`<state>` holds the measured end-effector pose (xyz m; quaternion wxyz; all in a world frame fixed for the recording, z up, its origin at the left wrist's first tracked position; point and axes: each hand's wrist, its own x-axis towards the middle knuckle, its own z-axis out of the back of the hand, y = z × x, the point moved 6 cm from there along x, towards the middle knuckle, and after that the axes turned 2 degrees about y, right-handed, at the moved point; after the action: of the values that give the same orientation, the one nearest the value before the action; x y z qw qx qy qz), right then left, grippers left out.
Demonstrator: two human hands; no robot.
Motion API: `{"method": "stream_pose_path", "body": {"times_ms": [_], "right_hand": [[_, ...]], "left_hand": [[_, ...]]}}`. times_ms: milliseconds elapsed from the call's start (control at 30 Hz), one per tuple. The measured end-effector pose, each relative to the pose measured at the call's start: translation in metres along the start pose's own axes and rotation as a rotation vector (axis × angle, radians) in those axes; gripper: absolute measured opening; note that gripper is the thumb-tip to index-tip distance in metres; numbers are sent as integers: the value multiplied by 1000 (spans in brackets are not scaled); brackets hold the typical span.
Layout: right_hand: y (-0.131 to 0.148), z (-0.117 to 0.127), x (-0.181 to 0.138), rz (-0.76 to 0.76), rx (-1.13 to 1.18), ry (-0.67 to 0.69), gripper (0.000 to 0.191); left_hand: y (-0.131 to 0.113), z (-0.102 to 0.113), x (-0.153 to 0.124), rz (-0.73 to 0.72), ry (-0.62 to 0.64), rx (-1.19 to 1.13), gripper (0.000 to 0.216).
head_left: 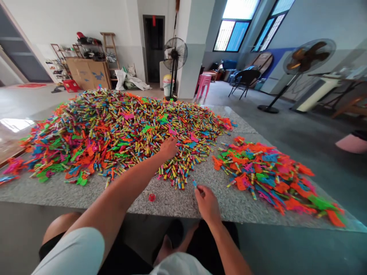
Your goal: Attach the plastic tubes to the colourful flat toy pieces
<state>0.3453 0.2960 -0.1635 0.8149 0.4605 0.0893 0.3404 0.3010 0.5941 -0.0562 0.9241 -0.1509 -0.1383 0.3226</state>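
A wide heap of small printed tubes (180,172), mixed with bright plastic pieces, covers much of the speckled stone table (172,204). My left hand (169,148) reaches onto the front of this heap, palm down, near a pink plastic piece (172,130). Its fingertips are mostly hidden, so their grip does not show. Close to the table's front edge, my right hand (208,202) pinches a small blue-ended tube (195,183) between thumb and finger. To its right lies a smaller pile of orange, green, blue and pink plastic pieces with tubes (266,172).
A small red round object (151,197) lies near the front edge. Beyond the table stand two fans (174,53), (311,57), pink stools (204,82) and a black chair (248,78). A large cardboard piece (87,72) leans at the back left.
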Motion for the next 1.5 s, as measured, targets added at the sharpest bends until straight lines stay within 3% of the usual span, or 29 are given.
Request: {"method": "stream_pose_path", "body": {"times_ms": [100, 167, 267, 367, 533, 600, 700, 800, 933, 1300, 1500], "right_hand": [[-7, 7, -28, -69, 70, 74, 38], [-9, 13, -36, -112, 109, 91, 38], [-3, 16, -31, -147, 194, 84, 37], [22, 8, -16, -130, 328, 71, 41], [88, -30, -1, -88, 616, 197, 47], [112, -47, -3, -61, 663, 268, 44], [135, -68, -14, -26, 674, 363, 37], [144, -78, -25, -12, 683, 412, 35], [146, -72, -32, -30, 703, 395, 35], [143, -59, -30, -49, 759, 374, 35], [147, -58, -30, -29, 716, 397, 31]], "left_hand": [[-3, -7, 20, -5, 17, -18, 32], [6, 1, 23, 18, -44, -91, 26], [35, 20, 8, 210, -187, -502, 17], [62, 22, -35, 424, -145, -972, 15], [70, 12, -139, 527, 13, -1603, 20], [67, 12, -176, 556, 22, -1702, 23], [56, 16, -211, 539, 92, -1704, 33], [46, 22, -226, 482, 157, -1612, 41], [43, 32, -229, 438, 88, -1566, 48], [35, 31, -226, 434, 188, -1549, 46], [37, 34, -227, 407, 134, -1497, 51]]}}
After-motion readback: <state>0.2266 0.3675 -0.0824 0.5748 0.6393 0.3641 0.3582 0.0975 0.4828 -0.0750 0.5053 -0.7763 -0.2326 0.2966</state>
